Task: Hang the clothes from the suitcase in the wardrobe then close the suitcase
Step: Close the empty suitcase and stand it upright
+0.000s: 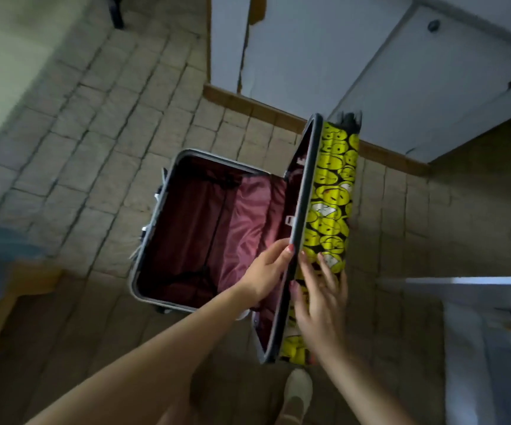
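Observation:
The suitcase lies open on the tiled floor. Its lower half has a grey rim and a dark red lining, and I see no clothes inside. Its lid, covered with yellow smiley faces, stands nearly upright on its edge. My left hand holds the lid's grey rim from the inner side, thumb on the edge. My right hand lies flat with spread fingers against the lid's patterned outer face.
White wardrobe doors with a dark knob stand behind the suitcase above a wooden plinth. Another white door or panel is at the lower right. My shoe is just below the lid. A pale surface fills the upper left.

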